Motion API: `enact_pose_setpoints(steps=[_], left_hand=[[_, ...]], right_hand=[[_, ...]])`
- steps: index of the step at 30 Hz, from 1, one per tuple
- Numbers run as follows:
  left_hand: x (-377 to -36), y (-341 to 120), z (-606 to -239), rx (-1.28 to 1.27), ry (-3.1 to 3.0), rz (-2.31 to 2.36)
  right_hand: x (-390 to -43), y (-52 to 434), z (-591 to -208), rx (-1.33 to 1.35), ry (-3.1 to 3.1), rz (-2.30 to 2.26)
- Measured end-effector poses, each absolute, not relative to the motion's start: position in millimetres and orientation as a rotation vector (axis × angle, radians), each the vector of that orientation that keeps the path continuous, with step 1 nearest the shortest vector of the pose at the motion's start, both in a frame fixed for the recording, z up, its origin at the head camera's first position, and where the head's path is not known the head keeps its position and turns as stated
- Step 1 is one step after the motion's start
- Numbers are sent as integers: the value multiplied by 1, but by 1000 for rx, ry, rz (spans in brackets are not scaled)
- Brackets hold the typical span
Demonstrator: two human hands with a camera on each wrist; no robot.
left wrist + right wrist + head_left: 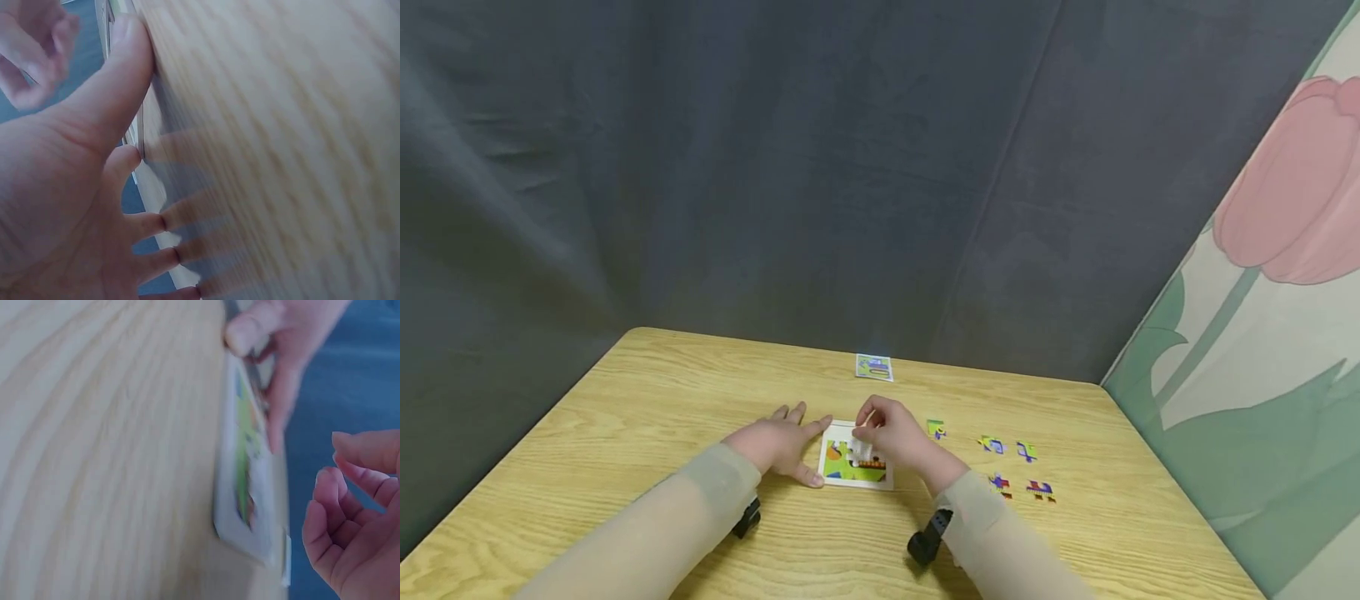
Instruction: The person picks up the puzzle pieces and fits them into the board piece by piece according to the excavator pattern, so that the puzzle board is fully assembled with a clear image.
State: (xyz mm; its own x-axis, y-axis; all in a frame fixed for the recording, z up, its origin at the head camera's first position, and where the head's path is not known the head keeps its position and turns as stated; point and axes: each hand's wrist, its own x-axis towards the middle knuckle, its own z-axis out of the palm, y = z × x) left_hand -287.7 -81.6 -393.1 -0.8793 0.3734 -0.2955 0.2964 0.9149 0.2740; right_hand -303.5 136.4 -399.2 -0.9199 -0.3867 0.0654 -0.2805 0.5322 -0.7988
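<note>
I count one tray [859, 486], two hands on the job, five loose pieces and one card. The tray lies just under my right hand [893, 433], reaching out to its left, with a partly filled puzzle [867, 474] inside. Thumb and forefinger of that hand are bent together above the tray, but I cannot tell whether they pinch anything. A whitish patch [860, 447] shows below the fingertips, and I cannot make out whether it is a piece or the tray's bed.

My left hand [784, 444] is on the tray's far side from the grip, fingers spread and grasping nothing, thumb at the near left corner and forefinger by the far left one.

All five loose pieces lie to the right of the grip: one [936, 429] near the hand, two [991, 445] [1027, 451] farther right, and two [999, 484] [1041, 490] closer to me. The card [874, 367] is beyond the grip, towards the table's far edge. Behind the table [842, 550] I see a dark curtain [820, 167].
</note>
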Motion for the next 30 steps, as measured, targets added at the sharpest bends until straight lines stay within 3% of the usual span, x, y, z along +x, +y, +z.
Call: enact_pose_setpoints(steps=[16,30], left_hand=[[-290,-81,-396,499,2714,316],[-289,-83,-394,472,2714,322]], right_hand=[[-262,299,-376,-540,2801,-1005],[-267,329,-395,-477,2715,-909]])
